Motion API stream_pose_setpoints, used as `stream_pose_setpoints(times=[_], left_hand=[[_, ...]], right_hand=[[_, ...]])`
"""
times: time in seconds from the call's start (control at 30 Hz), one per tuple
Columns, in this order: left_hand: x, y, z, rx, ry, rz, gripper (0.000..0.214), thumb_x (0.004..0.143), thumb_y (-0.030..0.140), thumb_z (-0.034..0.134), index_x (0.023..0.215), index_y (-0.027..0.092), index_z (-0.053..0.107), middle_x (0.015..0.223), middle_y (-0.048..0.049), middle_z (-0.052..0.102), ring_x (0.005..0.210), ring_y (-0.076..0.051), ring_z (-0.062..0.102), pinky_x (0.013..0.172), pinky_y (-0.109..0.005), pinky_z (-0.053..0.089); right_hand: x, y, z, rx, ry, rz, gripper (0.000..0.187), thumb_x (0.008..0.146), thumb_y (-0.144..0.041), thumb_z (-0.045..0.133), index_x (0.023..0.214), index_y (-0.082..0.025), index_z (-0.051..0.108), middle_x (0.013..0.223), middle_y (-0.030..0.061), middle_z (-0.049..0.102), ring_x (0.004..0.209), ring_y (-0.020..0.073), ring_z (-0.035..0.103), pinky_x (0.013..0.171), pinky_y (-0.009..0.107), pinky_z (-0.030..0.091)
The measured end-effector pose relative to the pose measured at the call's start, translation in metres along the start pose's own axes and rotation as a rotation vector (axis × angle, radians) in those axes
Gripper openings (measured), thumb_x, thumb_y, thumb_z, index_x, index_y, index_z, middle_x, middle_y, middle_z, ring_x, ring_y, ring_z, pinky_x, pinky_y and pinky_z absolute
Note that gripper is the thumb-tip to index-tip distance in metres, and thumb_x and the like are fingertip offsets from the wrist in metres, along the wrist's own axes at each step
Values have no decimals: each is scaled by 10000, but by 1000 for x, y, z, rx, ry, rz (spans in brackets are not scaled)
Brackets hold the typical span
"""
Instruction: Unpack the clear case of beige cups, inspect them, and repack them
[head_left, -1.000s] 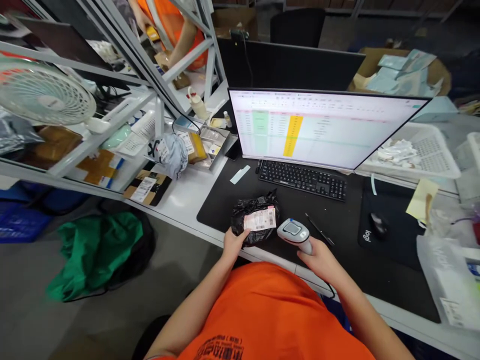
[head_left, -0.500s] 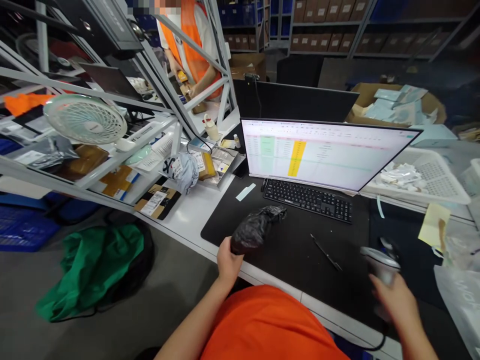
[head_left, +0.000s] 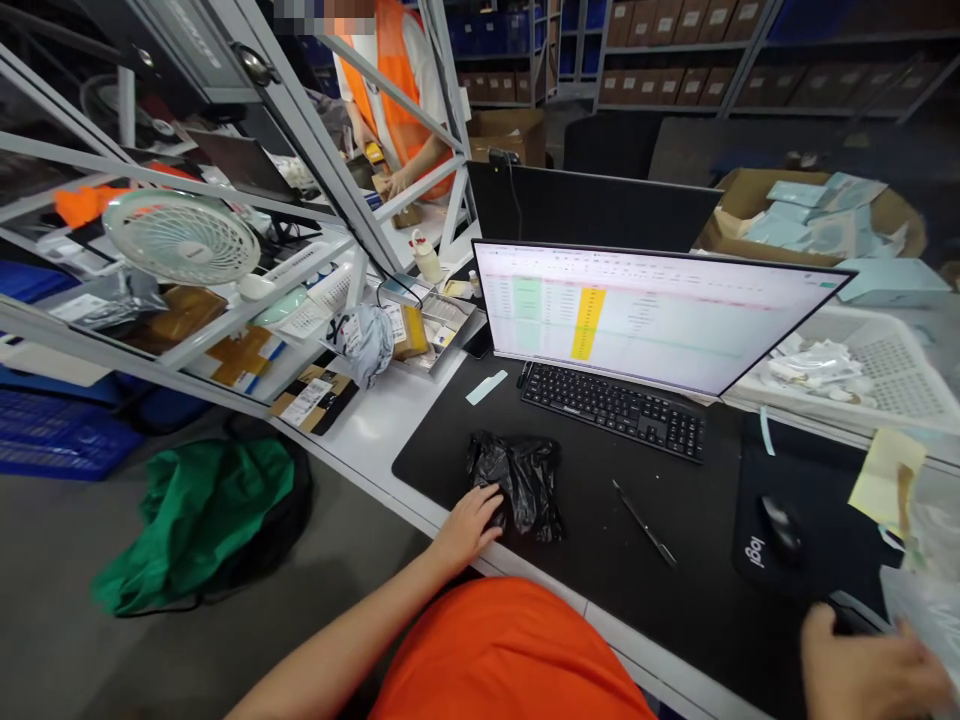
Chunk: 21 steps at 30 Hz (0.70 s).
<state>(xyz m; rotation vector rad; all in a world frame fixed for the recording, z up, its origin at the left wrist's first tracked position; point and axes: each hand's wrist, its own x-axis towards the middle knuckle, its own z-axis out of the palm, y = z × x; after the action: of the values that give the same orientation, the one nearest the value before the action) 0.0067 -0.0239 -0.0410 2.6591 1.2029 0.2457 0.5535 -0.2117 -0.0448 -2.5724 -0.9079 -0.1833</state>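
Hazard 1: slippage. The bag (head_left: 517,482) lies crumpled on the mat (head_left: 577,575), just below the centre of the frame. The left hand (head_left: 471,522) rests on it lightly, fingers extended and thumb apart, without a firm grip. A pull by the loose film could slide or turn the bag, or tear the film.

Hazard 2: unreadable marking. No label shows on the upper face; any code underneath could not be read in this position.

Hazard 3: collision. The right hand (head_left: 870,665), lower right of the frame, is blurred beside a dark object (head_left: 855,612). Whether it holds that object cannot be told. A quick sweep up the frame could knock the mouse (head_left: 781,528); a sweep toward the bag could catch the pen (head_left: 645,524).

Position: the bag is to the right of and slightly above the left hand in the frame. Its lower left part touches the fingers. The right hand is well apart from it, with the pen between.
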Motion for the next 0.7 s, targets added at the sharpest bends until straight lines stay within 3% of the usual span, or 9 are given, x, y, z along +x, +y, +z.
stream_pose_setpoints(times=[0.07,0.1,0.17,0.23,0.37,0.47,0.57,0.7], left_hand=[[13,-9,-10,-15,32,-40,532,953,299,564,1461,197,445,1507,-166,508,1405,-285,477,1151,-531,413],[22,-13,-13,-33,28,-26,525,952,293,566,1457,204,456,1510,-162,507,1420,-287,459,1157,-545,400],[39,-15,-14,-107,-1,36,443,942,296,586,1377,219,550,1440,-145,582,1402,-287,483,1148,-558,402],[49,-10,-9,-212,13,58,276,959,272,545,1200,215,666,1250,-126,703,1288,-270,588,1102,-535,454],[37,16,0,-333,92,19,308,998,240,406,973,217,712,970,-99,740,1022,-229,676,1007,-472,511],[12,33,0,-453,24,-31,372,1018,326,359,894,214,691,885,-89,707,924,-222,646,918,-415,514],[-9,37,-2,-595,-151,-74,529,1031,487,274,772,200,636,757,-67,658,774,-202,595,768,-346,481],[-17,32,-3,-649,-294,3,630,1010,605,208,667,206,555,648,-20,597,656,-163,538,699,-300,426]], right_hand=[[10,-46,10,46,95,-37,673,795,-463,495,1391,-150,509,1252,271,592,1256,475,501,960,675,434],[13,-72,14,104,33,-137,603,823,-429,473,1337,-122,549,1206,254,619,1217,452,535,992,639,440],[10,-130,21,272,-197,-380,459,907,-367,401,1246,-130,599,1166,210,641,1152,374,590,1023,547,463],[-10,-191,26,458,-467,-622,360,962,-326,406,1224,-197,617,1203,161,644,1156,299,600,1049,475,470],[-79,-293,35,653,-750,-1008,399,938,-235,509,1327,-252,599,1319,131,612,1214,280,569,1054,504,474],[-117,-322,43,598,-889,-1209,332,880,-244,628,1208,-245,680,1366,107,574,1269,300,502,1067,496,450],[-135,-320,46,552,-989,-1337,184,874,-316,671,1037,-264,738,1326,61,581,1275,293,459,1073,487,414],[-149,-312,40,500,-1051,-1418,191,909,-400,640,983,-269,758,1286,54,575,1244,269,444,1092,511,344]])
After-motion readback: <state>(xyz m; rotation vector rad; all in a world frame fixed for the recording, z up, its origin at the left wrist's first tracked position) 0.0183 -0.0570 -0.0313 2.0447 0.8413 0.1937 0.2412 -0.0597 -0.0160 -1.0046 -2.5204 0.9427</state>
